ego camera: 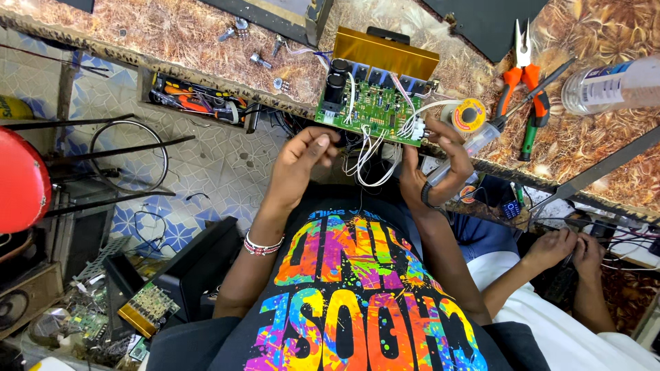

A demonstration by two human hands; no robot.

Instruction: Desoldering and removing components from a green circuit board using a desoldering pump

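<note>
A green circuit board with a gold heat sink, black capacitors and white wires rests tilted on the front edge of the brown patterned bench. My left hand, beaded bracelet on its wrist, is cupped at the board's near left corner, fingertips at the edge. My right hand grips the board's near right corner where the white wires bunch. The wires hang in a loop between my hands.
A solder spool, orange-handled pliers, a green-handled tool and a clear bottle lie right of the board. An open drawer of tools sits left. Another person's hands work at right. Spare boards lie on the floor.
</note>
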